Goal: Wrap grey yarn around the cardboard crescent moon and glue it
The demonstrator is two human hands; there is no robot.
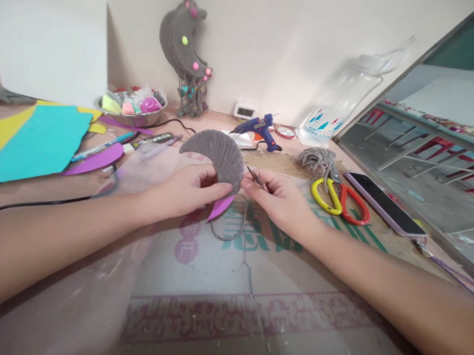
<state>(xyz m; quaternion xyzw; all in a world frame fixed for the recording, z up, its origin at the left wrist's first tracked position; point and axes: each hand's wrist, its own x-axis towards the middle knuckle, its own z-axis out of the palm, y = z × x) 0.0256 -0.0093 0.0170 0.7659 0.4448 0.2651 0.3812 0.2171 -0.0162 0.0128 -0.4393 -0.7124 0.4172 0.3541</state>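
A crescent moon [222,153] wrapped in grey yarn is held up over the work surface, its lower tip bare purple [221,207]. My left hand [195,189] grips it, with the thumb across the lower part. Close to the moon's right edge, my right hand [273,191] is closed on a small dark pointed tool [256,177], whose exact kind is partly hidden by the fingers. From the moon's lower end a loop of grey yarn [245,224] hangs down, and a strand trails toward me over the printed plastic sheet [202,280].
Behind my hands lies a blue glue gun [258,129]. At the right are a yarn ball [317,158], yellow-and-red-handled scissors [337,201], a phone [384,203] and a clear bottle [332,108]. Coloured sheets [40,139] and a bowl [145,119] sit left. A decorated moon [183,41] hangs behind.
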